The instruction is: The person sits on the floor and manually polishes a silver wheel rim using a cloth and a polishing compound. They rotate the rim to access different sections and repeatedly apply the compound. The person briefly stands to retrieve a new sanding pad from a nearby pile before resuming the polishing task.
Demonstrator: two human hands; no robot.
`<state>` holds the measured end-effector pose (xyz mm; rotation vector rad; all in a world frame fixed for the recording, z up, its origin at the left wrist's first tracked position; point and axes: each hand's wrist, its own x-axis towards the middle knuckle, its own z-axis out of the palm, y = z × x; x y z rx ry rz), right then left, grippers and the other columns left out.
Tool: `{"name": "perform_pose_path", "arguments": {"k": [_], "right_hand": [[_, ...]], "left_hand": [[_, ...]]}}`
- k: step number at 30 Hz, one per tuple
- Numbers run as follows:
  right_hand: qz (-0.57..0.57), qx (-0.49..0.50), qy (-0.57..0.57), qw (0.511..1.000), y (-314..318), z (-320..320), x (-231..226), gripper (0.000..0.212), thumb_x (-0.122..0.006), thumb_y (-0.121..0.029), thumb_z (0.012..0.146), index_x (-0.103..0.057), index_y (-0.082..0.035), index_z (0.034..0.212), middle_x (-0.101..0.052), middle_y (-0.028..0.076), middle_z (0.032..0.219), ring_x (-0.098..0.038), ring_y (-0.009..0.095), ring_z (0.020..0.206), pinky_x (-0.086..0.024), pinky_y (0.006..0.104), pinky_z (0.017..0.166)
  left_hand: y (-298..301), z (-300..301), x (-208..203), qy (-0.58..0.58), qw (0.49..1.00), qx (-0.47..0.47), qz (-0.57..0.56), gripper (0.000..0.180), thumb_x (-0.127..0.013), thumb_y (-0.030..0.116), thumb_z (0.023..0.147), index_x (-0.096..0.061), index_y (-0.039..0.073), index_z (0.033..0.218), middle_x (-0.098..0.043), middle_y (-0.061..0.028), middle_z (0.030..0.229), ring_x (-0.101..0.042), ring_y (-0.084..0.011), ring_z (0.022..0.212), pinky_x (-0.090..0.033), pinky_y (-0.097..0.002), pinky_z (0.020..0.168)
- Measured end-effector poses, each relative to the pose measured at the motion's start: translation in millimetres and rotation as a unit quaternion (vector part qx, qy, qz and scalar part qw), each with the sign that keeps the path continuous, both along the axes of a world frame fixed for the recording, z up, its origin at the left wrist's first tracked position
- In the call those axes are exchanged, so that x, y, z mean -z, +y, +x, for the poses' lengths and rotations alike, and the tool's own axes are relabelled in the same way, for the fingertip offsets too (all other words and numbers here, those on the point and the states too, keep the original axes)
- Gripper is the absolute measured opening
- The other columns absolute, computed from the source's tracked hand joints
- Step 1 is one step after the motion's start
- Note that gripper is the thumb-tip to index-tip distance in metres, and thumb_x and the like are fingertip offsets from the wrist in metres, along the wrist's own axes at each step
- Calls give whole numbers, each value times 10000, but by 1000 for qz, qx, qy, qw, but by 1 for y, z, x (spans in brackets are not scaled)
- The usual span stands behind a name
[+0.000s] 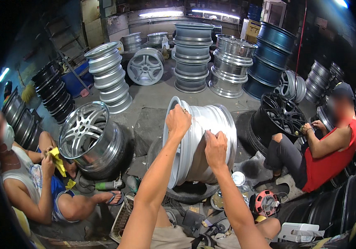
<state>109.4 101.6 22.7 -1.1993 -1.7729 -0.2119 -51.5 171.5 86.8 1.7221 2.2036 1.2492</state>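
Note:
In front of me a silver wheel rim (223, 124) stands on its edge, resting on a dark tyre (186, 196) that lies flat. My left hand (178, 120) is closed at the upper part of the rim's left lip, fingers bent over the edge. Against the barrel, my right hand (216, 148) is closed with its fingertips pressed together near the surface. A small dark tip shows at those fingers, but what they hold is too small to name. The lower barrel looks duller and greyer than the bright upper part.
A person on the left holds a yellow cloth (57, 162) near a polished rim (90, 133) and an angle grinder (109, 185). Another on the right, in a red top, works at a black rim (284, 114). Rim stacks (192, 58) stand behind; a red reel (265, 203) lies near my right forearm.

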Motion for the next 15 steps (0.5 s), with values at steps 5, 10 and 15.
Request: {"name": "perform_pose_path", "arguments": {"k": [5,10,15], "right_hand": [[3,12,31,999,-29,0,21,167,-608,-65,876,-682,-9,1016,-489,162,772,-503,335,742,-405,439,688],[4,15,12,1000,1,-1,0,174,-601,-73,880,-681,-9,1021,-486,160,771,-503,335,753,-408,432,702],[-15,33,27,999,-40,-1,24,173,-612,-80,878,-693,-10,1014,-494,165,770,-502,333,752,-407,437,694]], "left_hand": [[-5,0,3,-8,1000,-6,15,223,-587,170,818,-609,-34,904,-669,-273,867,-649,-456,845,-498,-534,762],[-1,4,1,-15,1000,1,-15,230,-577,177,817,-611,-29,914,-669,-272,879,-647,-455,863,-496,-533,776],[-4,4,8,-23,1000,-9,-14,246,-570,196,814,-624,-23,913,-672,-260,872,-642,-457,873,-494,-533,783]]}}
